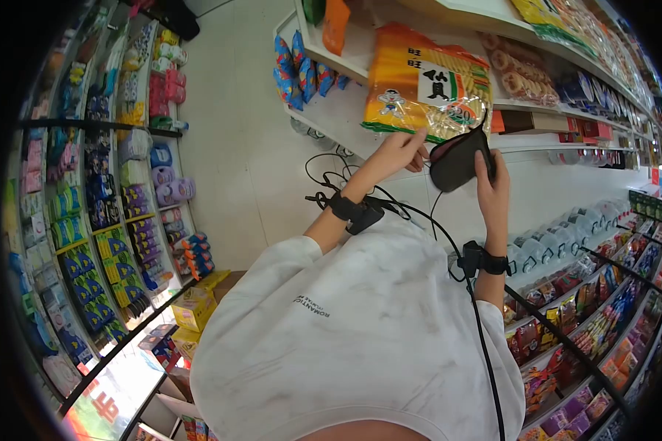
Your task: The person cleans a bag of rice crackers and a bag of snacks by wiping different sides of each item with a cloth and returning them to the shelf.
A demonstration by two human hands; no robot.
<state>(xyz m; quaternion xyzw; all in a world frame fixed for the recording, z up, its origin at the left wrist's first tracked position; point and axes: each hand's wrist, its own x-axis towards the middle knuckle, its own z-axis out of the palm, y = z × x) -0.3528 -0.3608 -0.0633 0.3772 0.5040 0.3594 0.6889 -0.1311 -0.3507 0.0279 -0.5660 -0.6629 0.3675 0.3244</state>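
My right hand (492, 175) grips a small black pouch (454, 163) by its right side, the thumb lying along its face. The pouch's mouth gapes toward the upper left and shows a reddish lining. Just left of that opening is my left hand (403, 153), its fingers curled together; whatever they may hold is too small to make out. Beyond both hands, a large orange-yellow bag of rice crackers (428, 84) lies at the edge of a white shelf. Black bands with small boxes are strapped round both wrists, the left wristband (354, 212) and the right wristband (484, 260).
Black cables (419, 213) loop between my arms and down my shirt. Blue snack packets (307, 77) sit on the low shelf ahead. Stocked shelves (95, 213) line the left, with more snack racks (588, 323) and clear water jugs (559, 239) on the right.
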